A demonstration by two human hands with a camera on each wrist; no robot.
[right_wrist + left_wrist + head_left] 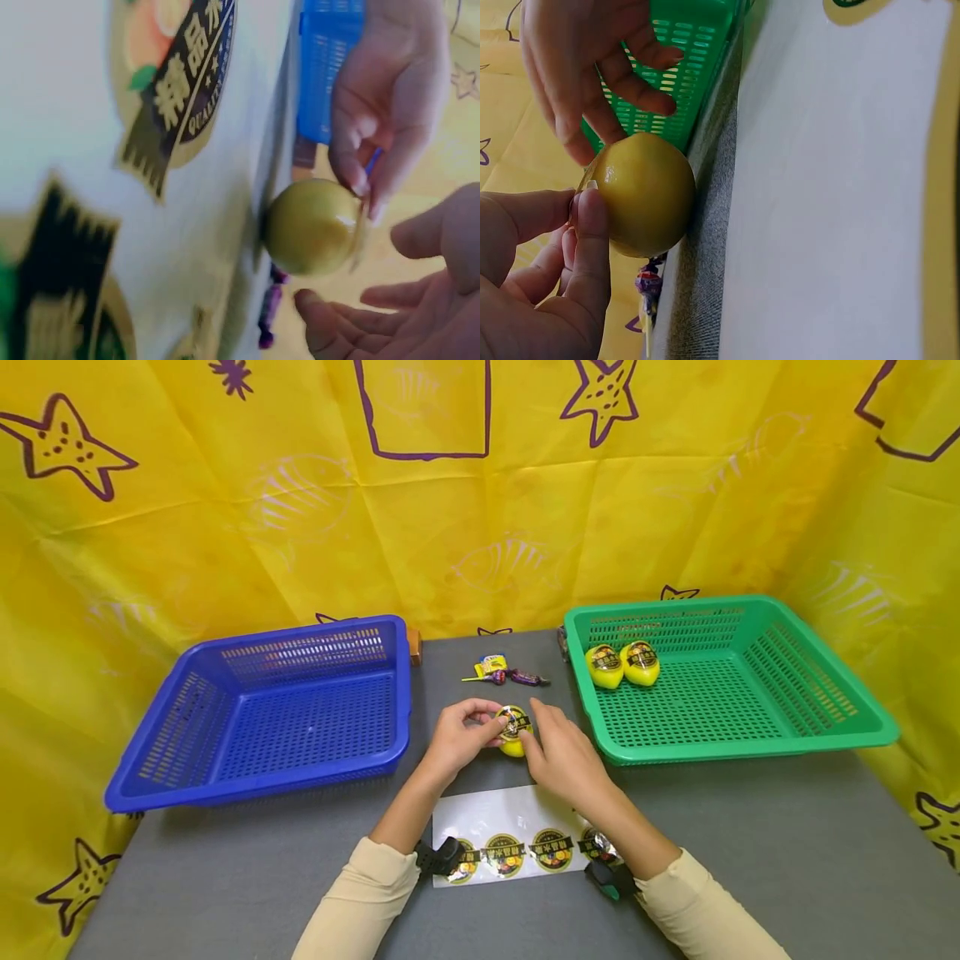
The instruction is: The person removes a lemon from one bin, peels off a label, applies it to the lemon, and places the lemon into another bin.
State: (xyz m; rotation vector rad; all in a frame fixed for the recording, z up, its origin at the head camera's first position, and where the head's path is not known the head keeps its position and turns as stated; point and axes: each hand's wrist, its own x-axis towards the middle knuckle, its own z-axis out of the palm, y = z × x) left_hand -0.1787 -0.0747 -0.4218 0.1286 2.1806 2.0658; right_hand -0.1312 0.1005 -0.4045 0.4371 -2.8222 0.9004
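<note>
A yellow lemon (pixel 513 748) rests on the grey table between my hands. Against its upper face lies a round black-and-gold sticker (pixel 516 723), its edge pinched between thumb and finger of my left hand (pixel 459 737). The right wrist view shows the sticker (pixel 361 238) edge-on, partly standing off the lemon (pixel 309 227). My right hand (pixel 566 753) is close on the lemon's right side, fingers spread and holding nothing. Below both hands is a white sticker sheet (pixel 480 810) with several round stickers, partly covered by my right forearm.
A blue basket (pixel 262 789) stands at the left. The green basket (pixel 742 746) at the right holds two lemons (pixel 622 666) with stickers on them. Behind my hands lie a lollipop (pixel 497 677), a purple-wrapped candy (pixel 528 678) and a yellow packet (pixel 491 665).
</note>
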